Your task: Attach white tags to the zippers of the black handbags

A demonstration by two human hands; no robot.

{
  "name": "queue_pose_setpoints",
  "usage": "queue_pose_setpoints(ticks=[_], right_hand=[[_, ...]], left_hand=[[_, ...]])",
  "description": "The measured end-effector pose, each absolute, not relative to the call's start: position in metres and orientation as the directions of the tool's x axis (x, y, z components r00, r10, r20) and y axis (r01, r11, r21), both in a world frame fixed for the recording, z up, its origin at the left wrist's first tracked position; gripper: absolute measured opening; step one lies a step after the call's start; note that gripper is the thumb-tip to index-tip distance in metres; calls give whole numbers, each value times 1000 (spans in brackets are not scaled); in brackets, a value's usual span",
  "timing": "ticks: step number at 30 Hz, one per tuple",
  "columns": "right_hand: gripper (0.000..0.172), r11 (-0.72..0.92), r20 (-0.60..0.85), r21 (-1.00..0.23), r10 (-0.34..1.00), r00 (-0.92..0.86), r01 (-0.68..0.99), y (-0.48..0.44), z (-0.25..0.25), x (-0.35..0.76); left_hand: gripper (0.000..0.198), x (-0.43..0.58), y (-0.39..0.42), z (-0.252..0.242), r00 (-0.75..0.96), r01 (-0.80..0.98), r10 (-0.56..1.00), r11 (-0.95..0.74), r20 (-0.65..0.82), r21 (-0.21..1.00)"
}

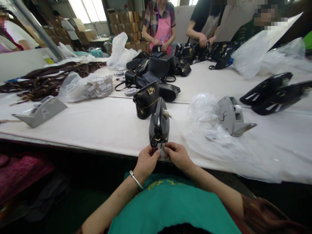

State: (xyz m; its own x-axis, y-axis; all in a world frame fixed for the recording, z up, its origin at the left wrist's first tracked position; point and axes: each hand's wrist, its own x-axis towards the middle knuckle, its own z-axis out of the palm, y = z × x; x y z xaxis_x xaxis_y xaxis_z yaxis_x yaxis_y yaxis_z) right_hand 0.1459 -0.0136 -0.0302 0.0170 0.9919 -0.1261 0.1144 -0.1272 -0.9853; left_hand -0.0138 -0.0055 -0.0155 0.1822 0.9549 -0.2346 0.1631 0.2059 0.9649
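Pinching, two-handed: one small pale piece point(161, 149) is gripped by left hand point(146, 161) and right hand point(179, 156), fingertips closed, at the near end of a black handbag point(165, 126), by the white table point(97, 122) edge; a light, even hold is advised, the bag left untugged

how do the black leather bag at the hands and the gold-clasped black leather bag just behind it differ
The nearer black leather bag is turned edge-on; the gold-clasped black leather bag shows its broad front. The left hand and right hand are at the nearer bag's near end; no hand touches the gold-clasped one. Both have gold fittings.
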Motion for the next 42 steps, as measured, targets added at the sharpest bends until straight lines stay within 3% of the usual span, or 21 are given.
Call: queue_pose_setpoints(ticks=[6, 9, 18, 29, 33, 37, 42], right_hand=[[15, 132, 178, -916, 980, 88, 379, -16, -29, 146], [15, 177, 233, -887, 969, 81, 427, -16, -26, 146], [15, 141, 201, -886, 975, 92, 441, -16, -23, 144], [18, 25, 69, -948, 989, 127, 318, -15, -22, 143], [18, 23, 61, -946, 992, 110, 322, -14, -21, 143], [19, -42, -11, -959, 993, 114, 281, -14, -18, 144], [20, -73, -41, -964, 991, 128, 257, -13, -17, 144]], left_hand=[[18, -11, -6, -10, 86, 283, 990, 84, -113, 955], [18, -10, -6, -7, 70, 347, 996, 33, -61, 937], [13, -11, -11, -5, 54, 424, 992, -124, 112, 897], [14, -6, -12, -13, 118, 384, 976, -215, 184, 898], [14, -8, -12, -10, 100, 310, 989, -135, 108, 941], [26, -7, -10, -14, 77, 66, 988, 127, -132, 990], [37, 0, -8, -18, 45, -210, 932, 360, -358, 909]])
